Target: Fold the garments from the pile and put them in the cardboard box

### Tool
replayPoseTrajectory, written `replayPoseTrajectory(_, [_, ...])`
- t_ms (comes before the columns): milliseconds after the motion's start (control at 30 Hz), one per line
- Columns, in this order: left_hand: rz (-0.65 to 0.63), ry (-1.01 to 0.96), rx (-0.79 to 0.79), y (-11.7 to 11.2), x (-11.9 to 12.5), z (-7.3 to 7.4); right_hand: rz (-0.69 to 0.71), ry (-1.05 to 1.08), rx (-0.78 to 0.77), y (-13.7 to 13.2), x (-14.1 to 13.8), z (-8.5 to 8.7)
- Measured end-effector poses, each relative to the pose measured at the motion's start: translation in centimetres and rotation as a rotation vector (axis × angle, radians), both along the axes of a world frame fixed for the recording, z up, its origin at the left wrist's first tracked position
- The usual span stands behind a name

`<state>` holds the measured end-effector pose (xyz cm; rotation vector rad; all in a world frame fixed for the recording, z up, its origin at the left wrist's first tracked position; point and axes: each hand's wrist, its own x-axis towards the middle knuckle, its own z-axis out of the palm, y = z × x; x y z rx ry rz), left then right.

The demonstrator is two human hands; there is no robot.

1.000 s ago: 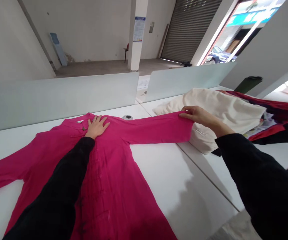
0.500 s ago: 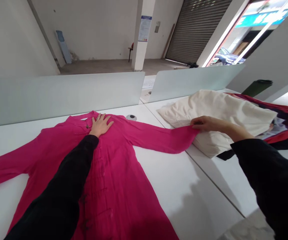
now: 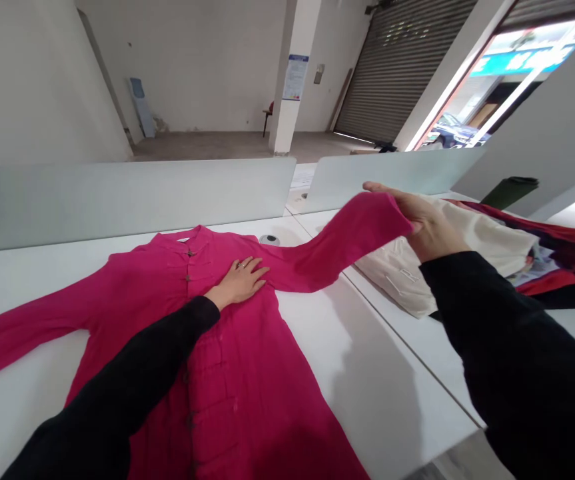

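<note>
A bright pink buttoned garment lies spread flat on the white table, collar at the far side. My left hand rests flat and open on its right shoulder, near the armpit seam. My right hand is closed on the cuff end of the right sleeve, which is lifted off the table and curves up from the shoulder. The other sleeve stretches flat towards the left edge.
A cream folded cloth sits on the adjoining table at the right, on top of red and dark garments. Frosted glass dividers run along the far edge. A round cable grommet sits by the collar.
My right hand has lifted the right sleeve off the table and begun carrying it up and inward. My left hand has slid from the collar to the right shoulder.
</note>
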<state>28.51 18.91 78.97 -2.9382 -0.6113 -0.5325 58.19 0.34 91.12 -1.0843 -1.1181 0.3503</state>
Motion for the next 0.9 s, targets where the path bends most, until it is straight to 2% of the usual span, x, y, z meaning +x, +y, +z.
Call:
replayPoseTrajectory(100, [0.012, -0.141, -0.106, -0.8, 0.3, -0.4, 0.397, 0.400, 0.010, 1.5, -6.0, 3.8])
replayPoseTrajectory(167, [0.020, -0.236, -0.159, -0.9, -0.2, 0.1, 0.584, 0.437, 0.061, 3.2, -10.3, 5.7])
replayPoseTrajectory(233, [0.046, -0.363, -0.243, -0.9, -1.8, 1.0, 0.706, 0.375, 0.078, 5.4, -14.9, 6.6])
replayPoseTrajectory(333, [0.120, -0.562, -0.418, -0.8, -6.5, 2.7, 0.852, 0.233, 0.015, 9.0, -21.6, 6.0])
replayPoseTrajectory(400, [0.163, -0.667, -0.520, -0.9, -10.7, 3.7, 0.957, 0.114, -0.076, 11.1, -25.2, 4.5])
replayPoseTrajectory(467, [0.186, -0.781, -0.633, -1.2, -15.0, 4.2, 1.039, -0.015, -0.166, 12.7, -27.2, 2.6])
replayPoseTrajectory(533, [0.211, -0.943, -0.849, -1.4, -18.5, 4.2, 1.021, -0.117, -0.182, 13.8, -27.0, 0.7])
replayPoseTrajectory(567, [0.223, -1.028, -0.978, -1.4, -19.8, 3.9, 0.954, -0.149, -0.163, 14.2, -26.1, -0.2])
replayPoseTrajectory(633, [0.240, -1.153, -1.186, -1.2, -21.4, 3.1, 0.723, -0.211, -0.130, 14.5, -23.1, -2.2])
replayPoseTrajectory(700, [0.254, -1.198, -1.221, -0.8, -21.8, 2.1, 0.447, -0.333, -0.156, 14.2, -19.2, -4.2])
replayPoseTrajectory(767, [0.276, -1.219, -1.180, -0.4, -21.4, 1.4, 0.223, -0.516, -0.190, 13.2, -15.6, -6.5])
replayPoseTrajectory(833, [0.294, -1.233, -1.137, -0.2, -20.8, 0.9, 0.103, -0.670, -0.201, 11.9, -13.1, -9.1])
replayPoseTrajectory(900, [0.315, -1.257, -1.087, -0.1, -20.3, 0.9, 0.075, -0.797, -0.162, 10.9, -11.9, -11.6])
